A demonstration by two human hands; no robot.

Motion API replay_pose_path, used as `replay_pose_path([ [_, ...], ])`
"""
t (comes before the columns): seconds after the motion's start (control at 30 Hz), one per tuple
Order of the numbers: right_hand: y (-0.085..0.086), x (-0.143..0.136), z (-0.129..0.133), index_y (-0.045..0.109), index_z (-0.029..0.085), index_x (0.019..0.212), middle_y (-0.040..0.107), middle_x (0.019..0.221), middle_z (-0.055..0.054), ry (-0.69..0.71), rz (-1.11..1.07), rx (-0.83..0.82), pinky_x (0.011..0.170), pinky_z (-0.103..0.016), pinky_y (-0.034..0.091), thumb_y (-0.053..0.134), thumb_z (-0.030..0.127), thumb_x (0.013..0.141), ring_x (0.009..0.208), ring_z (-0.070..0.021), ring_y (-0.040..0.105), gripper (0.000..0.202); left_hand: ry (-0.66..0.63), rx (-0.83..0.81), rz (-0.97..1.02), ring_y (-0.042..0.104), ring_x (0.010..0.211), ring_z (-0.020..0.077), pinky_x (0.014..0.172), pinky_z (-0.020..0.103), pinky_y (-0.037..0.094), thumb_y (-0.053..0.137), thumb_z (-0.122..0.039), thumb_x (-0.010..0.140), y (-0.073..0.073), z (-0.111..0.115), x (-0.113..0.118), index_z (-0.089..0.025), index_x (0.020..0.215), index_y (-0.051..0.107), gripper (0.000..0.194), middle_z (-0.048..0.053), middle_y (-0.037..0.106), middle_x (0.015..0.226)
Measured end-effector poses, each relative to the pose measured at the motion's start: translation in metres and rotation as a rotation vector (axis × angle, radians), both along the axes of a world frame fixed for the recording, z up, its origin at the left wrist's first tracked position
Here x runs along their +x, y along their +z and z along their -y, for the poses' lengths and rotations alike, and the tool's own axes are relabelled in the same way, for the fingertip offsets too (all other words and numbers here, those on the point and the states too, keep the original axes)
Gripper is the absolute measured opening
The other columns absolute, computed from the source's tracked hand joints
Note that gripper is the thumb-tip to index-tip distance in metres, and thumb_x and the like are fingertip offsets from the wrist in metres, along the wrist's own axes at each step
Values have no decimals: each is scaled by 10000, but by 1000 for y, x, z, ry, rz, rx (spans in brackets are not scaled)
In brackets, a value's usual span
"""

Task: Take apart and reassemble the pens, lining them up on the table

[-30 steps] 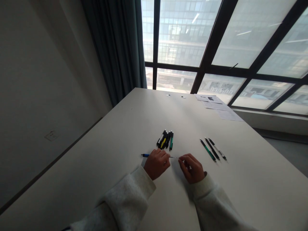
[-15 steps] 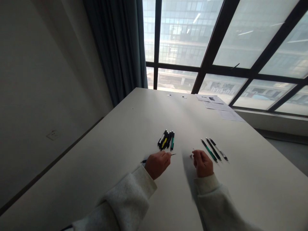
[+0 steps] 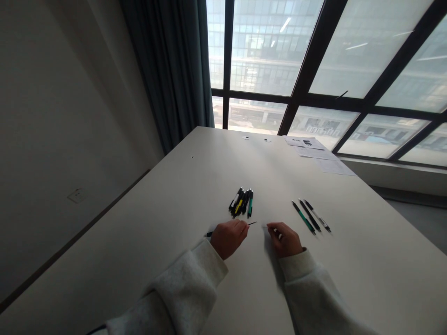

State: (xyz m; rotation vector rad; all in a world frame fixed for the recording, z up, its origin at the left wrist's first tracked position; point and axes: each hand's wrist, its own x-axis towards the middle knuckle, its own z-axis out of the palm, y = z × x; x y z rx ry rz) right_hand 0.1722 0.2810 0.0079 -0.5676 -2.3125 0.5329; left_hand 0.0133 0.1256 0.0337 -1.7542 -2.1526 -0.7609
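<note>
My left hand [image 3: 228, 238] is closed around a pen, whose dark rear end [image 3: 208, 234] sticks out behind the hand. From the front of the fingers a thin dark refill [image 3: 252, 223] points right. Across a small gap, my right hand [image 3: 285, 239] pinches a very small, thin piece [image 3: 266, 226] between thumb and fingertips; its kind is too small to make out. Just beyond my left hand lies a bunch of pens [image 3: 240, 203], black with white, yellow and green parts. Right of my right hand, a green-and-black pen [image 3: 303, 217], a black pen [image 3: 309, 215] and a white-and-black pen [image 3: 317, 216] lie side by side.
All this is on a large white table [image 3: 216, 172]. Paper sheets [image 3: 314, 149] lie at its far right corner, and two small round fittings [image 3: 246, 137] sit near the far edge. A dark curtain [image 3: 174, 70] and windows stand behind, with a wall at left.
My right hand has moved left, toward the refill tip, and turned so its pinched fingertips point at it. My left hand and the pens on the table have hardly moved.
</note>
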Motion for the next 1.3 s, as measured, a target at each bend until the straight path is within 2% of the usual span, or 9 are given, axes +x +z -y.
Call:
replay_pose_path([
  [0.13, -2, 0, 1, 653, 162, 839, 670, 701, -45, -43, 45, -7, 588, -257, 480, 513, 243, 830, 546, -150, 590, 162, -5, -1, -2, 560, 602, 128, 545, 253, 338, 420, -280, 966, -2, -1, 0, -196, 790, 555, 237, -13, 605, 678],
  [0.27, -2, -1, 0, 649, 172, 787, 666, 699, -40, -23, 90, 3, 584, -258, 466, 514, 244, 819, 545, -151, 581, 157, 5, -8, -7, 560, 599, 132, 540, 261, 333, 416, -286, 966, -2, -1, 1, -198, 782, 555, 247, -12, 608, 675],
  [0.67, -7, -2, -2, 654, 163, 754, 647, 706, -63, -56, 172, 25, 604, -285, 476, 513, 243, 812, 606, -177, 593, 172, -11, -27, 19, 559, 605, 128, 560, 239, 367, 415, -271, 960, 5, 0, 2, -190, 772, 555, 248, -2, 609, 677],
  [1.3, -7, -2, -1, 649, 171, 746, 638, 709, -59, -68, 189, 39, 628, -282, 473, 520, 244, 826, 635, -181, 602, 169, -16, -26, 9, 556, 592, 128, 546, 252, 360, 411, -271, 965, 5, 0, 1, -190, 761, 551, 260, -6, 596, 666],
])
